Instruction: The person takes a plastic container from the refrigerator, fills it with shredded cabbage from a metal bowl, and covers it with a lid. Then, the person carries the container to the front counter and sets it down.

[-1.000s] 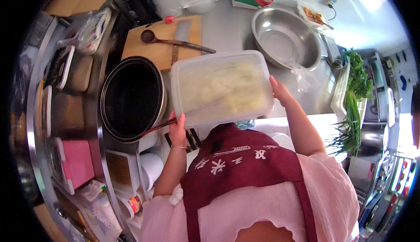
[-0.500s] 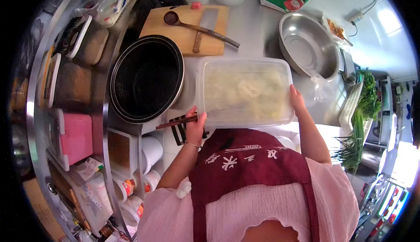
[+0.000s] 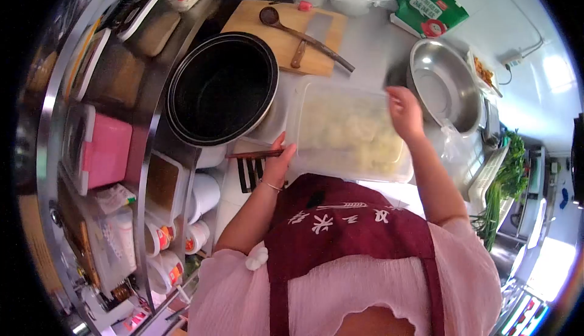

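A translucent lidded container (image 3: 347, 135) with pale yellowish food inside lies at the counter's near edge, in front of the maroon apron. My left hand (image 3: 278, 162) is at its left side, fingers closed round dark brown chopsticks (image 3: 252, 154) that point left. Over the container's upper right part is my right hand (image 3: 403, 110), its fingers curled at the lid's corner; whether they grip the lid is hard to tell. To the left sits a large black pot (image 3: 223, 88). Behind the container, a dark ladle (image 3: 304, 37) and a cleaver (image 3: 316, 29) rest on a wooden board (image 3: 249, 20).
A steel bowl (image 3: 441, 86) stands at the right, with a clear plastic bag (image 3: 449, 138) by its rim. Beyond are a green package (image 3: 429, 10) and a tray of reddish food (image 3: 483, 71). Greens fill a white basket (image 3: 486, 175). Shelves with containers line the left side.
My right hand has moved from the container's right side up over its top right corner. The view has shifted, so the pot and board appear farther right. My left hand still has the chopsticks.
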`<state>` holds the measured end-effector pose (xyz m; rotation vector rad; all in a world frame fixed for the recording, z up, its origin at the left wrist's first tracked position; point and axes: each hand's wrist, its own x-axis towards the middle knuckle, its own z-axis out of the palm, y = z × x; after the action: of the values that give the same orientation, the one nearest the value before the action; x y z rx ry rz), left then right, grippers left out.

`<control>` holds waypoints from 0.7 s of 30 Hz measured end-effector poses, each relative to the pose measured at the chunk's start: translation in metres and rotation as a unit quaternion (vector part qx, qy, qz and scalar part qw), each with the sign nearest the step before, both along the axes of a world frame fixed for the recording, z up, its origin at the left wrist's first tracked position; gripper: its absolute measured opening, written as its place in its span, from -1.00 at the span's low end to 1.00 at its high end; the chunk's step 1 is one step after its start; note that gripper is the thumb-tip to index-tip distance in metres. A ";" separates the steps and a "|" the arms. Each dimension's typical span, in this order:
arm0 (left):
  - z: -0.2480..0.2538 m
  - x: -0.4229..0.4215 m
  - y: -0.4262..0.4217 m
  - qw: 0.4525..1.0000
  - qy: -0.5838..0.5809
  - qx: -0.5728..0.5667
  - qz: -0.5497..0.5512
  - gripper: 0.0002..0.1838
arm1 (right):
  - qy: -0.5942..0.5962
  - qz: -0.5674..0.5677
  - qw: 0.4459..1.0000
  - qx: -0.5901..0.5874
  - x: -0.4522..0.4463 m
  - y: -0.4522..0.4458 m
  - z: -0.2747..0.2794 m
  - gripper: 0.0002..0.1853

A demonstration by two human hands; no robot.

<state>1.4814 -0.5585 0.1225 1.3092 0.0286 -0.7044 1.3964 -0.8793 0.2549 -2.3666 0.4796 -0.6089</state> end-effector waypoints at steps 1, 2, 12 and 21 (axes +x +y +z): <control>0.005 0.001 -0.005 1.000 0.005 -0.001 0.009 -0.34 | 0.010 0.080 0.994 -0.079 0.023 0.016 0.007 -0.77; 0.009 0.002 -0.007 1.000 0.001 -0.004 0.019 -0.34 | 0.032 0.162 0.983 -0.080 0.046 0.035 0.013 -0.71; -0.004 -0.001 -0.010 0.999 -0.033 0.017 0.030 -0.31 | 0.244 0.343 0.841 -0.340 0.151 0.067 -0.021 -0.47; 0.015 -0.001 -0.009 0.997 -0.039 0.054 0.030 -0.32 | 0.170 0.375 0.880 -0.238 0.181 0.053 -0.028 -0.70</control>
<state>1.4799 -0.5670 0.1374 1.4329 0.0432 -0.6065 1.5774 -0.8265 0.2271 -2.8475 -0.5177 0.0749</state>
